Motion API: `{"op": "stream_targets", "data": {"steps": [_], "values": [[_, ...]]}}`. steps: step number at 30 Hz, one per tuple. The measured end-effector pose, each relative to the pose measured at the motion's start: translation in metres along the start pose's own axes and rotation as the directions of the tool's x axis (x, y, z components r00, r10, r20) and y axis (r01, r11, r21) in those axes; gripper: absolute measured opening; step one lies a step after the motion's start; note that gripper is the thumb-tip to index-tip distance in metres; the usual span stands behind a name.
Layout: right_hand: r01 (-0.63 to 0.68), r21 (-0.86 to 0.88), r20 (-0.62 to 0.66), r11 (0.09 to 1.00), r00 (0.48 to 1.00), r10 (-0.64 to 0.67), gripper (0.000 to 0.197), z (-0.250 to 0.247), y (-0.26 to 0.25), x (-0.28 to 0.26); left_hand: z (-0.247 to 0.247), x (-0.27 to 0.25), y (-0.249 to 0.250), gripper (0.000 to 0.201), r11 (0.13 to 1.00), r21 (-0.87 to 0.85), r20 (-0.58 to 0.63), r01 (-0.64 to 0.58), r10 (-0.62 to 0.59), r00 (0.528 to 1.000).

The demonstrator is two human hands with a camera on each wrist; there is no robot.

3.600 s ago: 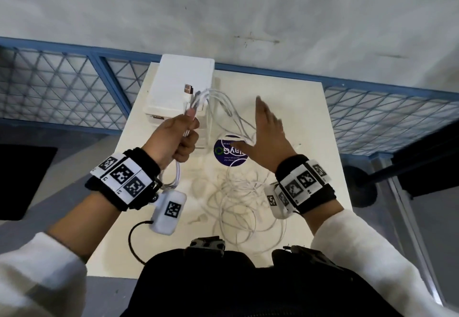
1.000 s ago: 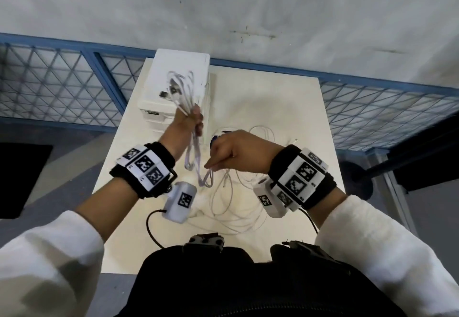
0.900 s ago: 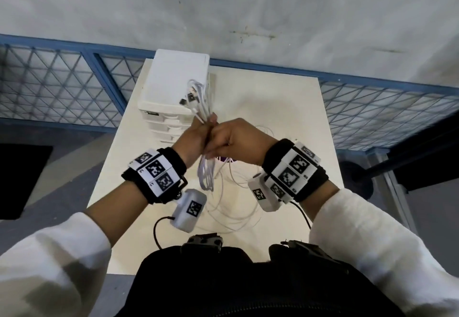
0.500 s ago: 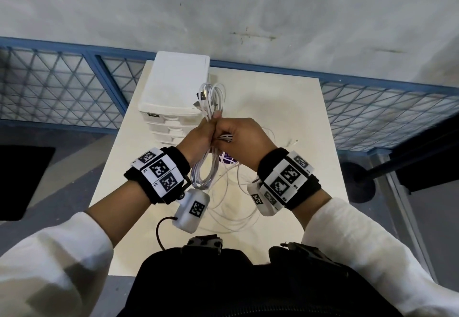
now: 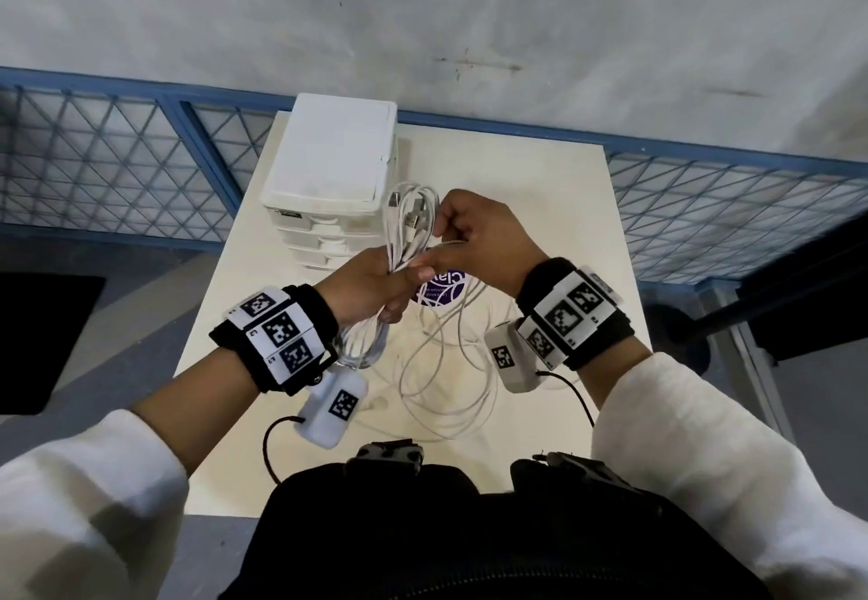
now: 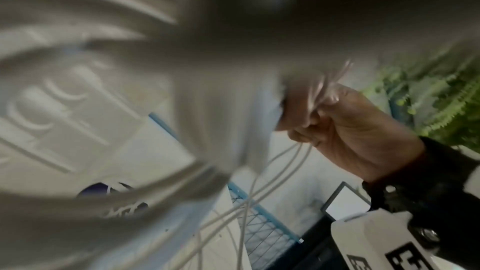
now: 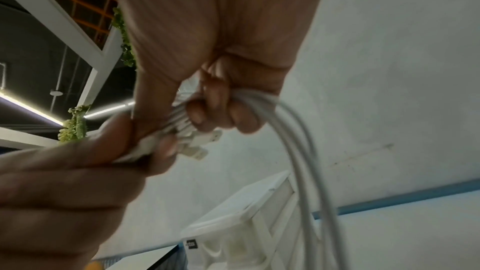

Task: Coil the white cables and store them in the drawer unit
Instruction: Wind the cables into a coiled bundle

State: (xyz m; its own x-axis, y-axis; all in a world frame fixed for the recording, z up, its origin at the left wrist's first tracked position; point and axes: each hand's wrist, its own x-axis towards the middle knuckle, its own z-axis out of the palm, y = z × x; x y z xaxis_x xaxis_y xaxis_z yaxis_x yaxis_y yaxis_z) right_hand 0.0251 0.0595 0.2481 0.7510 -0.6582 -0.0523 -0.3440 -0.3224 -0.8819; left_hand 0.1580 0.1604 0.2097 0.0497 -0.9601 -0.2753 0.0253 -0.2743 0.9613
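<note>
White cable bundle, looped into a long coil with plugs sticking out, held above the table; loose cables below; white drawer unit shut

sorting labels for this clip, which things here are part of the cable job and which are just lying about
Job:
coiled cable bundle, held by left hand and right hand
loose cables on the table
drawer unit

Lying about:
purple sticker
blue mesh fence

Layout: both hands meet above table centre.
Drawer unit at back-left of table. Cable bundle held just right of it, left hand low, right hand beside. Loose cables on table below, sticker under hands.
</note>
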Motion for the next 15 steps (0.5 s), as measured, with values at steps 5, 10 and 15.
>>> {"op": "stream_targets", "data": {"steps": [5, 10, 15], "values": [[0.018, -0.136, 0.041, 0.99, 0.999, -0.013, 0.018, -0.029, 0.018, 0.0, -0.029, -0.009, 0.009, 0.034, 0.992, -0.113, -0.159, -0.053, 0.034, 0.987], [-0.034, -0.111, 0.009, 0.993, 0.999, 0.035, 0.02, -0.054, 0.037, -0.009, -0.052, -0.02, 0.01, 0.035, 0.958, -0.22, -0.171, -0.184, 0.148, 0.974], [-0.098, 0.025, 0.027, 0.995, 0.995, 0.098, 0.026, -0.034, 0.038, -0.007, -0.048, -0.015, 0.008, 0.032, 0.951, -0.237, -0.231, -0.201, 0.145, 0.962]]}}
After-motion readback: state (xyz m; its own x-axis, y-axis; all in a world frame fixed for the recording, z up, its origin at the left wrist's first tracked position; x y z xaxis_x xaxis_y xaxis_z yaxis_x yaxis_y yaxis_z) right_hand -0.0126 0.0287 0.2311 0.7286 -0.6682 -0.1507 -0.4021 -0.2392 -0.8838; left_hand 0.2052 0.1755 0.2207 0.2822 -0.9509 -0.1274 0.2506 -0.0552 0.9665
